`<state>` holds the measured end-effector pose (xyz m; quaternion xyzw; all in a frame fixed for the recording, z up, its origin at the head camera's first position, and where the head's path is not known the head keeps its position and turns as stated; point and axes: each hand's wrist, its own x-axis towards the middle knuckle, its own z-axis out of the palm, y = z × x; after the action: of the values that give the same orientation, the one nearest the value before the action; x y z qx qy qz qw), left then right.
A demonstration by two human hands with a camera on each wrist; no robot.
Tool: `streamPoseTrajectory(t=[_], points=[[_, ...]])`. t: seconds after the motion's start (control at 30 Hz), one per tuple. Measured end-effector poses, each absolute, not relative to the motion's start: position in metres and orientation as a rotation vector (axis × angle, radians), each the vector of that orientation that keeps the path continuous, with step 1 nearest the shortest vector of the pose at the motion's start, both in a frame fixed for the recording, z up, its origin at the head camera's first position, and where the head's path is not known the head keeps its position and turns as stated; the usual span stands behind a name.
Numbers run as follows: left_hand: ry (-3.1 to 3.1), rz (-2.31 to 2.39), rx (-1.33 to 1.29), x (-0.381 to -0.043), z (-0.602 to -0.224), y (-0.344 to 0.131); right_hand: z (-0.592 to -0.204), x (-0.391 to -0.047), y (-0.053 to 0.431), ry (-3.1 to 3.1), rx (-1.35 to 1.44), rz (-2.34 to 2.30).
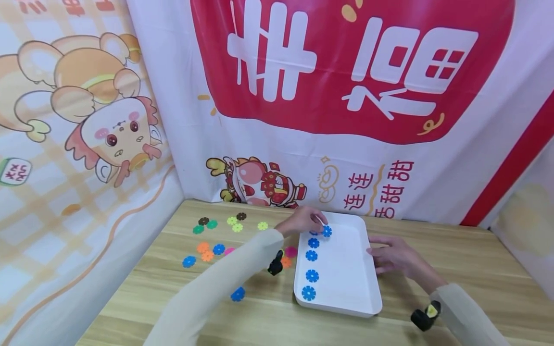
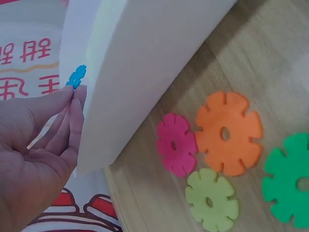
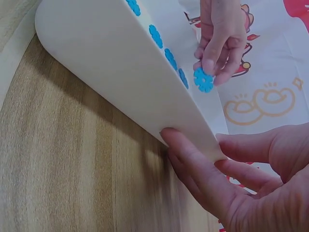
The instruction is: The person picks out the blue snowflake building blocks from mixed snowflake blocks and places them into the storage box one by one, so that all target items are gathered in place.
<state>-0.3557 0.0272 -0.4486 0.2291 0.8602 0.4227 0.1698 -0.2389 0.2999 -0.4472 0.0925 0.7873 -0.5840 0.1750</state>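
My left hand [image 1: 308, 220] pinches a blue snowflake disc [image 3: 203, 80] between thumb and fingertips, over the far left part of a white tray [image 1: 346, 274]. In the left wrist view the held disc is seen nearly edge-on beside the tray's wall. Several more blue discs [image 1: 312, 276] lie in a row along the tray's left side, the farthest partly hidden by my left hand. At the tray's right side, my right hand [image 1: 393, 254] grips the wall, with the thumb at the rim and fingers against the outside.
Left of the tray, loose discs lie on the wooden table [image 1: 143, 298]: orange [image 1: 207, 255], green [image 1: 198, 229], yellow-green [image 1: 262, 226], dark brown [image 1: 241, 216], pink [image 1: 291, 252] and blue [image 1: 237, 294]. My left forearm covers part of them. A printed cloth backdrop [image 1: 329, 149] hangs behind the table.
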Motion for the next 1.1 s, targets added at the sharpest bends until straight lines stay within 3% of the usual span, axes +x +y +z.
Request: streamPoseTrajectory(t=[0.57,1.1], points=[[2.544,1.108,0.646,-0.358,-0.451,0.037,-0.447,-0.239,0.297,2.250,0.259,-1.638],[2.488,1.353,0.757,-0.354,-0.446,0.006,-0.449,-0.238,0.299,2.268,0.229,-1.607]])
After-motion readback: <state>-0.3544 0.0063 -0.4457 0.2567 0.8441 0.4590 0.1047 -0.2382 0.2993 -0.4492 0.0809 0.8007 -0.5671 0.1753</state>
